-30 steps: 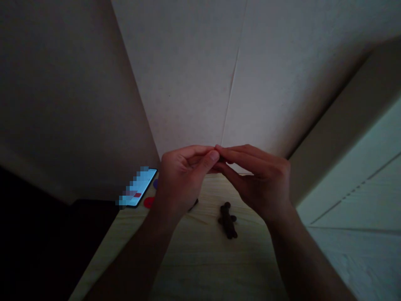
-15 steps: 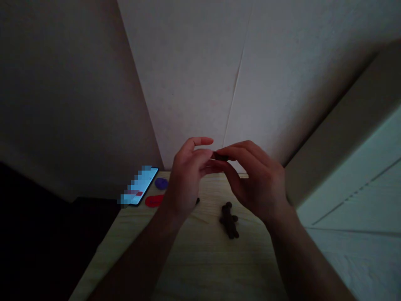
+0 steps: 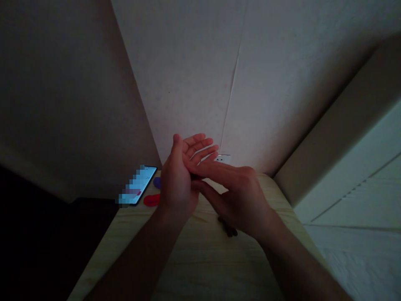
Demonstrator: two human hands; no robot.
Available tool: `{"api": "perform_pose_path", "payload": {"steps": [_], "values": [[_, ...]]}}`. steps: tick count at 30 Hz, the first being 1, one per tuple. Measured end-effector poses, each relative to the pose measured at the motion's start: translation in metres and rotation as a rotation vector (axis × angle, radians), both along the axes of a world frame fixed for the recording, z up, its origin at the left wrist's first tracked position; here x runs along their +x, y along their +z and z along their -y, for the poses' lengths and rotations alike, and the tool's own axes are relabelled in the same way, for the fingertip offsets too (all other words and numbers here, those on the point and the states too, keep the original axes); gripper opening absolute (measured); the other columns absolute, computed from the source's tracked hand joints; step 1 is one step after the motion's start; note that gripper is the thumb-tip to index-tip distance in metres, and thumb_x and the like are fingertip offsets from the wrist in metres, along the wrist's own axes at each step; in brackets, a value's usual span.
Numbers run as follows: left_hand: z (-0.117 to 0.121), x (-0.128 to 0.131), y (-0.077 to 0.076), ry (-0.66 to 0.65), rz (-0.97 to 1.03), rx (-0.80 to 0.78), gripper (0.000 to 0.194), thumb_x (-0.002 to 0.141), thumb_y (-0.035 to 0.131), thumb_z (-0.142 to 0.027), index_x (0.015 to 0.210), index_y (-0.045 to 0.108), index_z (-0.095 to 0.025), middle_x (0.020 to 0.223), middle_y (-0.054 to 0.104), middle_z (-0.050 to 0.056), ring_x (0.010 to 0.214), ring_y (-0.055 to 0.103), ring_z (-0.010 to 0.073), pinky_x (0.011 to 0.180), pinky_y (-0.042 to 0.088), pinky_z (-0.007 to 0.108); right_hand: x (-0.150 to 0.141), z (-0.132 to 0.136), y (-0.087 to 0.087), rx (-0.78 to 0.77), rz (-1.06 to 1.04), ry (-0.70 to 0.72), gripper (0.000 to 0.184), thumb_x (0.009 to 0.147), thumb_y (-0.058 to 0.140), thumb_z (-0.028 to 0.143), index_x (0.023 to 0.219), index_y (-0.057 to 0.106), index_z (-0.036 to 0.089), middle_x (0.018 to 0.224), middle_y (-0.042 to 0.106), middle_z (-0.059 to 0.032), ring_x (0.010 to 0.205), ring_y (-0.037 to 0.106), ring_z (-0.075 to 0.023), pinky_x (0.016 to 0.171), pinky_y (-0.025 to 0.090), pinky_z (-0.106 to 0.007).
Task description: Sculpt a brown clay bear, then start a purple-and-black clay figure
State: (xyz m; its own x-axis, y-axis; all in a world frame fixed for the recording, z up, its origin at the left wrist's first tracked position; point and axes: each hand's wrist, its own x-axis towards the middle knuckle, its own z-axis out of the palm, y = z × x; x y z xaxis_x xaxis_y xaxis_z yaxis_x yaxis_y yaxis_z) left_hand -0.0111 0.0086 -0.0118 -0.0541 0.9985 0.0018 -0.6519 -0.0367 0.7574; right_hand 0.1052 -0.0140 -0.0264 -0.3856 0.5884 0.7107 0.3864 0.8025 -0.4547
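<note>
My left hand [image 3: 178, 179] is held up over the table with its palm turned inward and its fingers spread. Against that palm, my right hand [image 3: 242, 196] pinches a small dark brown piece of modelling clay [image 3: 196, 177] between thumb and fingers. Most of the piece is hidden by the fingers. Below the right hand lies a dark brown clay figure [image 3: 228, 229], its upper part covered by the hand. A flat red piece [image 3: 151, 200] and a purple piece [image 3: 157, 182] rest left of my left hand, which partly hides both.
A lit phone [image 3: 142, 186] lies at the back left of the wooden table [image 3: 200, 259]. The wall [image 3: 188, 83] rises behind, with a socket [image 3: 223, 158] low on it. A pale piece of furniture [image 3: 354, 184] stands close on the right.
My left hand has opened from the clay piece and spread its fingers. My right hand has moved left and down to the left palm with the piece, now covering part of the figure.
</note>
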Motion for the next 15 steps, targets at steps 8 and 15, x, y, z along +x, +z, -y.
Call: {"api": "perform_pose_path", "payload": {"steps": [8, 15], "values": [[0.007, -0.001, 0.004, -0.256, -0.033, -0.022, 0.058, 0.107, 0.038, -0.054, 0.103, 0.076, -0.011, 0.105, 0.081, 0.016, 0.111, 0.075, 0.0284, 0.104, 0.054, 0.037, 0.006, -0.014, -0.001, 0.021, -0.184, 0.031, 0.011, 0.088, 0.081, 0.011, 0.088, 0.081, 0.022, 0.091, 0.084, 0.0022, 0.084, 0.078, -0.0152, 0.081, 0.062, -0.028], [0.004, 0.000, 0.001, -0.074, -0.048, 0.033, 0.048, 0.107, 0.046, -0.049, 0.101, 0.077, -0.013, 0.102, 0.083, 0.014, 0.109, 0.078, 0.0270, 0.108, 0.055, 0.039, -0.010, -0.001, -0.005, 0.099, -0.120, -0.064, 0.018, 0.097, 0.065, 0.009, 0.102, 0.077, 0.022, 0.108, 0.084, -0.0028, 0.097, 0.078, -0.0175, 0.090, 0.062, -0.032]]}}
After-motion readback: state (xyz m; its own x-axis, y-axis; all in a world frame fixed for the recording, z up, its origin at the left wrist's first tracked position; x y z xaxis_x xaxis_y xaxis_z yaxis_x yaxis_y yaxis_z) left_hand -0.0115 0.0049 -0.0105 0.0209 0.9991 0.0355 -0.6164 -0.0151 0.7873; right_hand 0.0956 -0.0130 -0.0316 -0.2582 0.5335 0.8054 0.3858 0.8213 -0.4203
